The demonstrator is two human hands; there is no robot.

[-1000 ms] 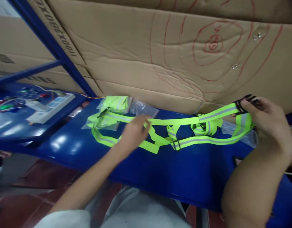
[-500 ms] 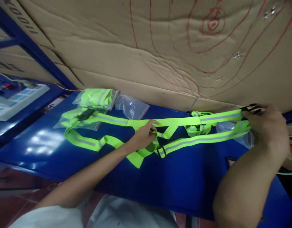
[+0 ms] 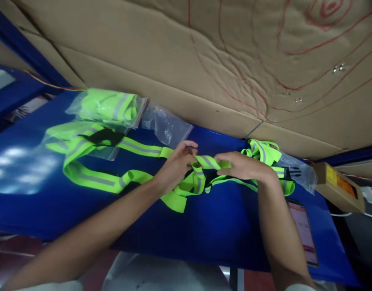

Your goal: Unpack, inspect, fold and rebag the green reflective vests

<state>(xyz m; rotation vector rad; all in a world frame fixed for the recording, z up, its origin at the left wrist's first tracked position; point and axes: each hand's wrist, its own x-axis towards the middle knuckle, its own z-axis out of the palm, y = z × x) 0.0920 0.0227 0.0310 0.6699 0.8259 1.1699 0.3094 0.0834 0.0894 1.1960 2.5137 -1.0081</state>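
A fluorescent yellow-green reflective strap harness (image 3: 95, 182) with a grey stripe lies in loops across the blue table. My left hand (image 3: 179, 165) has its fingers closed on the strap near the middle. Just to the right, my right hand (image 3: 240, 165) pinches a twisted length of the same strap, and a short span runs between both hands. The harness's black buckle prongs (image 3: 293, 172) rest on the table right of my right wrist. Beneath my hands, more strap hangs in a loose loop, partly hidden by my fingers.
A bagged folded strap (image 3: 110, 106) and a clear plastic bag (image 3: 167, 125) lie at the back left. Another bundled strap (image 3: 261, 151) sits at the back right. A phone (image 3: 303, 232) and a cardboard box (image 3: 340, 186) are on the right. A cardboard panel (image 3: 143, 52) rises behind the table (image 3: 204, 238).
My right hand has left the buckle end at the far right and come in beside my left hand, taking hold of the strap there. The buckle end now lies on the table.
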